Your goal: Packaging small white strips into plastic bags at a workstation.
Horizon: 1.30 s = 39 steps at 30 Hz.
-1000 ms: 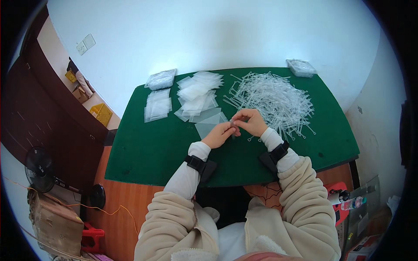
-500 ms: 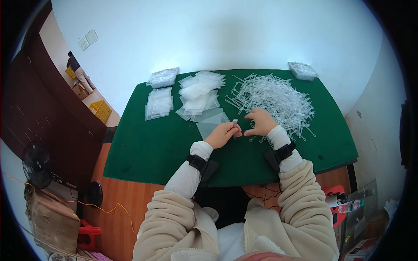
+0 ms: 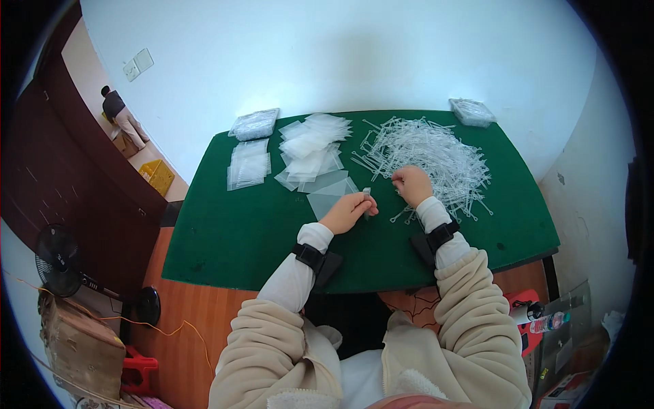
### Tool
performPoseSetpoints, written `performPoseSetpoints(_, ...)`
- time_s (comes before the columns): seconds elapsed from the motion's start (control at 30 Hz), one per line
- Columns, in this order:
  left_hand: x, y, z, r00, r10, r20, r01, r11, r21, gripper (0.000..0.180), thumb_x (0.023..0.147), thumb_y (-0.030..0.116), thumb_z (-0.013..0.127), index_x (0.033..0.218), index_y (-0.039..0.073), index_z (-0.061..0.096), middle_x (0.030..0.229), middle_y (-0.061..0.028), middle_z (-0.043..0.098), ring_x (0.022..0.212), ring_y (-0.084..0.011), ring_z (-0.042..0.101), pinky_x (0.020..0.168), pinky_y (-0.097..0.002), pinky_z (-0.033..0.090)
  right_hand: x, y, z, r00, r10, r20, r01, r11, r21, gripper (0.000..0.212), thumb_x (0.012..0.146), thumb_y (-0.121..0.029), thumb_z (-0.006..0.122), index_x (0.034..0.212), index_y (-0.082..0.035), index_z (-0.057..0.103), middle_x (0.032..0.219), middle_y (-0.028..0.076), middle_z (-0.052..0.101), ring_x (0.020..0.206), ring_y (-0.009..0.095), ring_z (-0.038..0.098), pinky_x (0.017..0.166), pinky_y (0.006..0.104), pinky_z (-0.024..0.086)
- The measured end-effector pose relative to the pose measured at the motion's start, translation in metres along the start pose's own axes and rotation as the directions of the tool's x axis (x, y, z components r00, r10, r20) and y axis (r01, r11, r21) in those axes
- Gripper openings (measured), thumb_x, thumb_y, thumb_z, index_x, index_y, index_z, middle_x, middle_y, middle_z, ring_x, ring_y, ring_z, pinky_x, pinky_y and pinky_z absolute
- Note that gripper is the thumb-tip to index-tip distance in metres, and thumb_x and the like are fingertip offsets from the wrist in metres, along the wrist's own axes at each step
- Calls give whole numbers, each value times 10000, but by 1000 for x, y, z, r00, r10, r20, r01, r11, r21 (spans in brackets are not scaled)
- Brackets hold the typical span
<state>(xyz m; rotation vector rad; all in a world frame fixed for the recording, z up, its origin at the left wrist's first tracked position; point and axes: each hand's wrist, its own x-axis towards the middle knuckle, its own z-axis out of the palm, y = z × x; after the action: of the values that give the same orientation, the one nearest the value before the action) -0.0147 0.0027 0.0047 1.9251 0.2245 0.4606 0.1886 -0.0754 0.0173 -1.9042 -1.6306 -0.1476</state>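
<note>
Pile of clear sticks (image 3: 443, 160), ring-like ends on some, lies on green desk (image 3: 231, 235); all places given from this pile. Left hand (image 3: 349, 213) is left of the pile's near edge, closed in a pinch around a small clear piece (image 3: 367, 192); piece pokes up past the thumb, its lower part mostly covered by fingers. Right hand (image 3: 413, 185) is at the pile's near-left edge, overlapping it in view, thumb and fingertips curled in together; cannot tell if it grips a stick.

Loose clear sheets (image 3: 325, 200) lie left of the pile, just beyond the left hand. Heap of flat clear bags (image 3: 310, 143) is left of the pile, overlapping stack of clear bags (image 3: 247, 165) farther left. One bulky clear pack (image 3: 255, 124) sits far left of the pile, another bulky pack (image 3: 473, 113) just behind its right side.

Writing: bottle (image 3: 550, 322), well to the right and nearer than the pile, has a coloured label, too small to read; yellow crate (image 3: 157, 177), well left of the pile, has dark marks, unreadable.
</note>
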Motion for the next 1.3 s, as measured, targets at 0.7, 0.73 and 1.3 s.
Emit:
performPoseSetpoints(0.7,5,-17,-5,937,-27,-348,-47,978,-203,199,924,152,402,972,2,524,891,-77,602,810,-149,593,753,-274,472,-2,-27,7,994,-63,95,-43,563,825,68,787,-20,584,843,3,614,731,21,614,648,74,572,603,201,457)
performPoseSetpoints(0.73,5,-16,-4,937,-27,-348,-47,978,-202,199,924,152,402,972,2,524,891,-77,602,810,-149,593,753,-274,472,-2,-29,6,994,-63,95,-43,563,826,68,787,-20,584,843,3,614,731,21,614,648,74,572,603,201,457)
performPoseSetpoints(1.3,0,-4,1,997,-46,64,61,961,-268,216,917,138,400,1007,-22,515,888,-81,604,812,-147,588,720,-265,459,-4,-33,10,986,-161,-38,129,605,785,116,741,24,624,849,-11,646,792,36,572,756,104,550,655,210,439)
